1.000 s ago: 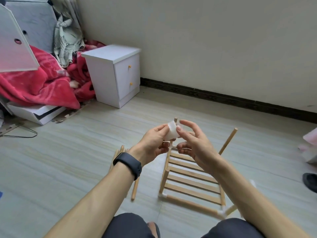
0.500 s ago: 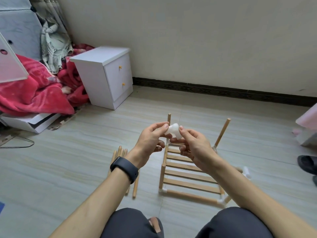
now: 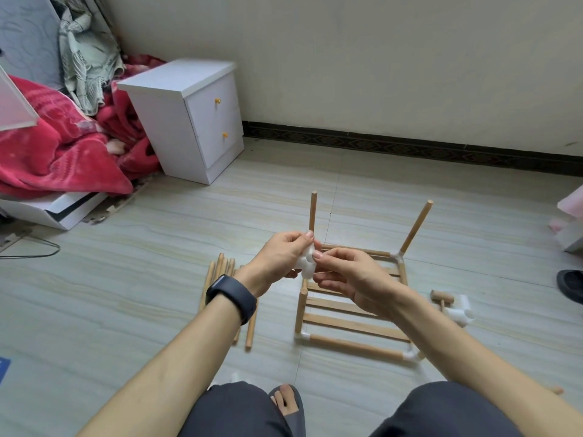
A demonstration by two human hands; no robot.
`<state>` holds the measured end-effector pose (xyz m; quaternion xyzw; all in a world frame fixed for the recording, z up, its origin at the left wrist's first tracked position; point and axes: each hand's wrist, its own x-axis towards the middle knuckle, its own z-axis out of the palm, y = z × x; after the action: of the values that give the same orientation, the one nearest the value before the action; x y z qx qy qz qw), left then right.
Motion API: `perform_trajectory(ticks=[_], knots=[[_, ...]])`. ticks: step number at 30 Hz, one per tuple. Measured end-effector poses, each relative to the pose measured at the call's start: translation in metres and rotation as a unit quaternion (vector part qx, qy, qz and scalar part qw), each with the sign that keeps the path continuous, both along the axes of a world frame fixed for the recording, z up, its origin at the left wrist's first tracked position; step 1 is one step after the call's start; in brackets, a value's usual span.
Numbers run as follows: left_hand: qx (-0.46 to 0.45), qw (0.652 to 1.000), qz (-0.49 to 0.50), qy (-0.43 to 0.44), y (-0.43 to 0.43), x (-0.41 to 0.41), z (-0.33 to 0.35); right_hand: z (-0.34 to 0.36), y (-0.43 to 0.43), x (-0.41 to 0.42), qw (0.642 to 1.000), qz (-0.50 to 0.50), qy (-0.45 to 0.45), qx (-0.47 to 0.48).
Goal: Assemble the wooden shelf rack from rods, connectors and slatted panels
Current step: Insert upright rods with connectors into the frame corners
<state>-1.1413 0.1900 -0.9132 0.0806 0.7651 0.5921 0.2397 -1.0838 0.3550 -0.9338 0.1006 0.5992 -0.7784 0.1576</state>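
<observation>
Both hands, left hand and right hand, pinch a white connector, hiding part of the slatted panel.

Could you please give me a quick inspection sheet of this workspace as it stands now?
Surface: pale tiled floor.
Job's things: partly built rack with a slatted panel, three upright rods showing; loose rods left of it; spare white connector and small wooden mallet at right.
Clutter: red blanket, white nightstand.
Grippers: left hand and right hand both pinch a white connector.
Cables: thin black cable at far left.
Surroundings: plain wall, dark baseboard; a dark shoe at right edge.
</observation>
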Motion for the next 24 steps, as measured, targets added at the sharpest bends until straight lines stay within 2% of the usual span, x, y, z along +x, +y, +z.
perform_trajectory(ticks=[4,8,11,14,18,21,24], knots=[[-0.037,0.999,0.010,0.026,0.002,-0.009,-0.014,-0.017,-0.002,-0.008,0.999,0.007,-0.025,-0.044],[-0.062,0.996,0.051,0.027,0.000,-0.019,-0.040,-0.038,-0.004,-0.013,0.998,0.023,-0.055,-0.024],[-0.061,0.993,0.097,0.006,0.001,-0.021,-0.068,-0.053,-0.008,-0.016,0.996,-0.004,-0.080,-0.034],[-0.061,0.988,0.144,-0.002,0.005,-0.022,-0.091,-0.067,-0.014,-0.017,0.996,-0.032,-0.082,-0.003],[-0.024,0.981,0.188,-0.028,0.010,-0.027,-0.101,-0.080,-0.011,-0.021,0.993,-0.085,-0.079,-0.001],[-0.016,0.983,0.173,-0.058,0.006,-0.027,-0.102,-0.082,-0.006,-0.022,0.991,-0.096,-0.092,0.003],[-0.018,0.990,0.101,-0.100,-0.001,-0.022,-0.101,-0.085,-0.006,-0.021,0.991,-0.091,-0.095,0.019]])
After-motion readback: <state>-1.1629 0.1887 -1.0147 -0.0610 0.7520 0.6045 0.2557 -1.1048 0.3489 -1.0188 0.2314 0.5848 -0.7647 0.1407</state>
